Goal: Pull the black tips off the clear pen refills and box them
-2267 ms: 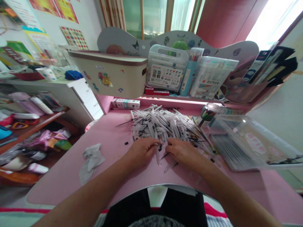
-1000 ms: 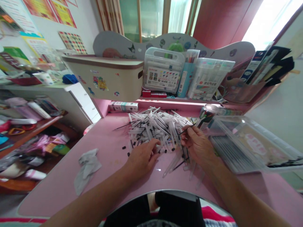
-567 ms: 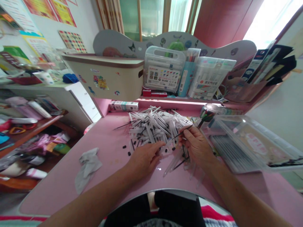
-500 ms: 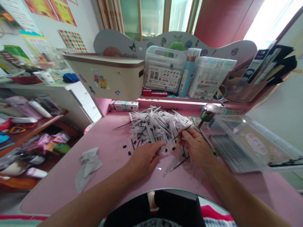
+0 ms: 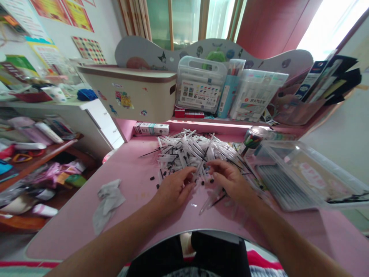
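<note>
A large heap of clear pen barrels and dark, thin refills [image 5: 187, 148] lies in the middle of the pink desk. My left hand [image 5: 174, 188] is at the heap's front edge, thumb and fingers closed on the lower end of a clear pen barrel [image 5: 201, 166]. A dark refill [image 5: 206, 152] shows along the barrel's upper part, slanting up and away. To the right, my right hand [image 5: 230, 179] has its fingers curved and thumb apart, fingertips close beside the barrel; whether they touch it I cannot tell. Small black caps [image 5: 202, 183] and loose barrels [image 5: 206, 206] lie below the hands.
A clear plastic box [image 5: 314, 173] with its lid stands at the right, grey sticks [image 5: 284, 184] beside it. A crumpled grey cloth [image 5: 109, 200] lies at the left. Behind, a shelf carries a beige bin [image 5: 138, 94] and marker cases [image 5: 201, 86]. A can [image 5: 253, 138] stands back right.
My right hand has moved left and let go of the dark refill it pinched. A refill now shows along the barrel at my left hand, and that barrel points more upward.
</note>
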A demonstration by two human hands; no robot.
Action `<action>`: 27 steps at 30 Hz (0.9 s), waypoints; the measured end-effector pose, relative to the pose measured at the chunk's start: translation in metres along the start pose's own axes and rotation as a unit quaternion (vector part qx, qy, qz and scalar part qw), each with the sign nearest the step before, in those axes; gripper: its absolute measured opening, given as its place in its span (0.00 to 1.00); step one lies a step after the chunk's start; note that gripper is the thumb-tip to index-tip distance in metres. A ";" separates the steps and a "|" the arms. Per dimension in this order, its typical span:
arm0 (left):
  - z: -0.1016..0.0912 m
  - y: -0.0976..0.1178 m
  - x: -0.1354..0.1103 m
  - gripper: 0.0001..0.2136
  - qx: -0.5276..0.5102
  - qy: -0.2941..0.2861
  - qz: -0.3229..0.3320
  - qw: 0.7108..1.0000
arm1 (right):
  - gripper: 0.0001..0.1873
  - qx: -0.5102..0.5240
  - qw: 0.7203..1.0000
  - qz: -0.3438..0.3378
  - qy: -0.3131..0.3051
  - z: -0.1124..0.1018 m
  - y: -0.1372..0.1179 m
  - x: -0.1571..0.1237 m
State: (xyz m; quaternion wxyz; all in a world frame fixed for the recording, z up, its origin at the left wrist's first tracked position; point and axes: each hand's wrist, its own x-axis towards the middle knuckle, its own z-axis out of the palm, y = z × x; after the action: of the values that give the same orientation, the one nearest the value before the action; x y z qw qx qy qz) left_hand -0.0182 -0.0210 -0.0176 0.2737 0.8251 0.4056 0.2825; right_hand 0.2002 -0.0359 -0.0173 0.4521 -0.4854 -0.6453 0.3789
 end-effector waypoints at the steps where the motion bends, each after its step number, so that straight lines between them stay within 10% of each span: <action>1: -0.001 0.000 0.000 0.16 -0.008 0.004 -0.004 1.000 | 0.14 -0.081 0.996 -0.022 -0.013 0.002 0.000 0.000; 5: -0.001 0.001 0.000 0.14 -0.018 0.015 -0.008 1.000 | 0.07 -0.337 0.936 -0.079 -0.064 0.012 0.006 0.001; 11: -0.001 0.001 -0.002 0.14 -0.002 0.033 0.015 0.999 | 0.05 -0.427 0.896 -0.093 -0.077 0.021 0.010 0.001; 18: -0.002 -0.001 -0.001 0.14 0.012 0.030 0.044 0.999 | 0.05 -0.113 0.993 -0.005 -0.029 0.012 0.006 0.003; 27: 0.002 -0.001 -0.002 0.15 0.078 -0.004 0.017 0.997 | 0.10 0.016 0.999 0.020 0.043 0.000 -0.009 0.000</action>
State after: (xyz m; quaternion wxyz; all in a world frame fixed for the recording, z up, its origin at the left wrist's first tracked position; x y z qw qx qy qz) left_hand -0.0180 -0.0221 -0.0203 0.2055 0.8520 0.4108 0.2510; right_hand 0.1981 -0.0383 -0.0090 0.4792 -0.5074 -0.6091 0.3768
